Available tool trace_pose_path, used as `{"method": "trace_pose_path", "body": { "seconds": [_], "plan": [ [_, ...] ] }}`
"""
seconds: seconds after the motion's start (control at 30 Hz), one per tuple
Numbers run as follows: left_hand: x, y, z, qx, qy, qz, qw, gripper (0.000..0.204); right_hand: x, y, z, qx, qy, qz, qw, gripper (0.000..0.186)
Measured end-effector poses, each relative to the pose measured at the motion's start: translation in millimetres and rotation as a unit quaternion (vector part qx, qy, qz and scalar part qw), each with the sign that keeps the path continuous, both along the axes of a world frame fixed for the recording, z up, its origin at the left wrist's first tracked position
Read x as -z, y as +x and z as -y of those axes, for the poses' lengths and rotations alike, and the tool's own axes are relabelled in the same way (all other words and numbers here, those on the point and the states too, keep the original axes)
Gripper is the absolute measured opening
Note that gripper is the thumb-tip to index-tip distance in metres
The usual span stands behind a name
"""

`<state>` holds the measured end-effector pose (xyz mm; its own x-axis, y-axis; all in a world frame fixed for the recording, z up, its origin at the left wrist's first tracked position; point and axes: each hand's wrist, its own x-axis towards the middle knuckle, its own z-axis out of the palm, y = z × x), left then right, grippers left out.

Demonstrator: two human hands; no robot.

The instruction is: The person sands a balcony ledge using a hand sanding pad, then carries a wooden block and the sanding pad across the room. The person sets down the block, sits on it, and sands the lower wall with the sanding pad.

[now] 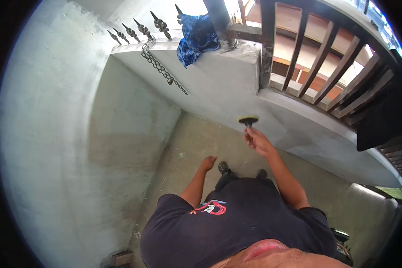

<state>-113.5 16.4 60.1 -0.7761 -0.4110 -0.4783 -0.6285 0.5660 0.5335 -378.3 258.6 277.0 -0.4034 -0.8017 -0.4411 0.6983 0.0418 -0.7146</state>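
My right hand is closed around the short stem of a round sanding pad. The pad has a black back and a thin yellow face, which is turned toward the low grey wall in front of me. Whether its face touches the wall I cannot tell. Lower and to the left, my left hand hangs over the floor with its fingers curled in. Nothing shows in it, and it is apart from the wall and the pad.
Blue patterned cloth drapes over the wall top beside a post. A chain hangs from metal spikes. Barred railing tops the wall at right, with a black cloth hanging there. A pale wall closes the left side.
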Motion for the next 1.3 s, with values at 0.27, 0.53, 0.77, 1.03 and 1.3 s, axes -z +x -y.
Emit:
{"method": "trace_pose_path", "body": {
  "seconds": [0.27,0.53,0.77,1.03,1.3],
  "plan": [
    [68,191,132,-0.232,0.149,0.096,0.957,0.068,-88,-48,147,0.055,-0.11,-0.062,0.99,0.029],
    [73,236,152,-0.374,0.242,0.03,0.895,0.067,-67,-70,235,0.073,-0.02,0.018,0.997,0.021],
    [77,231,159,-0.4,0.266,0.011,0.877,0.065,-72,-76,268,0.112,-0.002,0.037,0.993,0.015],
    [77,211,188,-0.327,0.275,0.051,0.903,0.065,-12,-77,305,0.093,0.034,0.077,0.992,0.018],
    [63,174,235,-0.311,0.211,-0.01,0.927,0.063,-29,-97,329,0.055,-0.009,0.086,0.995,0.018]
  ]
}}
